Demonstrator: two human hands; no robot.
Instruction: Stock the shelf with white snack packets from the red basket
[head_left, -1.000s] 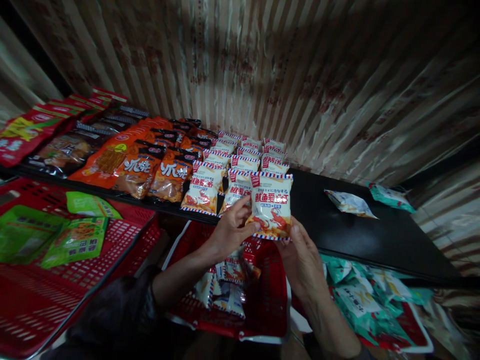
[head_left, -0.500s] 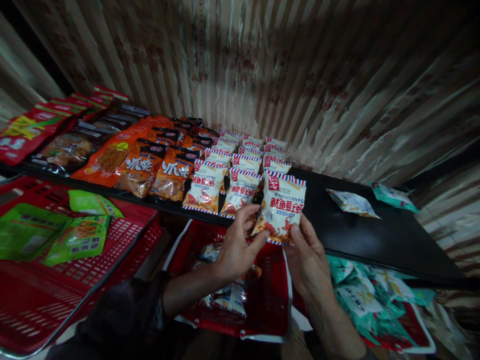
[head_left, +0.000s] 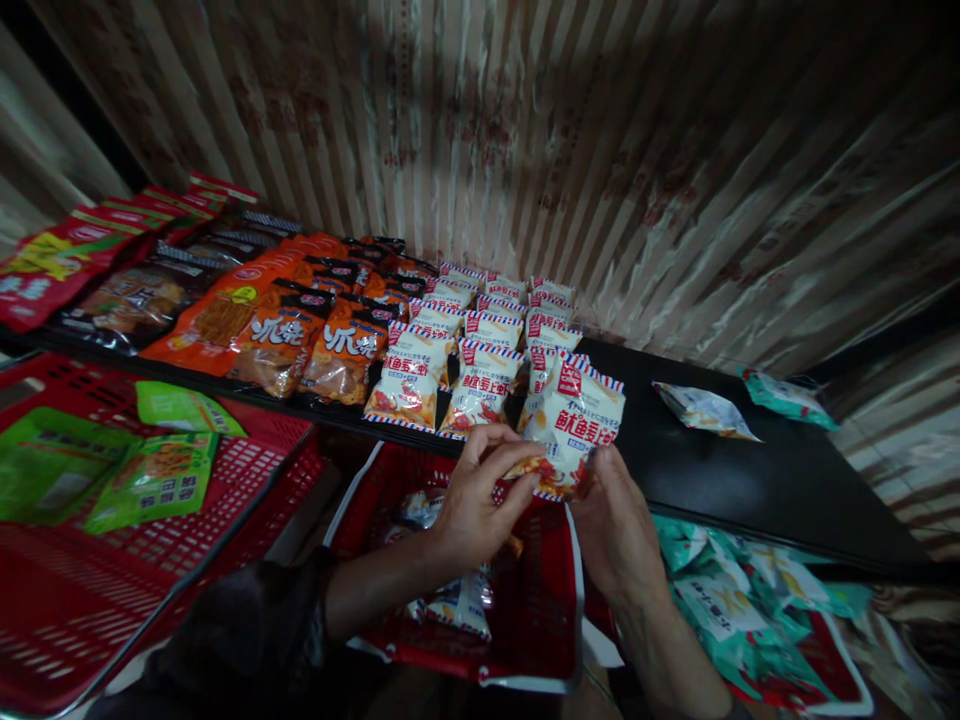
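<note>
While the left hand [head_left: 476, 505] pinches it, the packet [head_left: 576, 425] tilts.

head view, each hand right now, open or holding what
Left hand: closed, pinching the lower left of a white snack packet.
Right hand: closed, holding the same packet by its lower right.

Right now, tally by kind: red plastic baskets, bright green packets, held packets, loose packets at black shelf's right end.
Red plastic baskets: 3
Bright green packets: 3
White printed packet, left hand and right hand: 1
Loose white packet, black shelf, right end: 1
Teal packet, same end: 1
Total: 9
</note>
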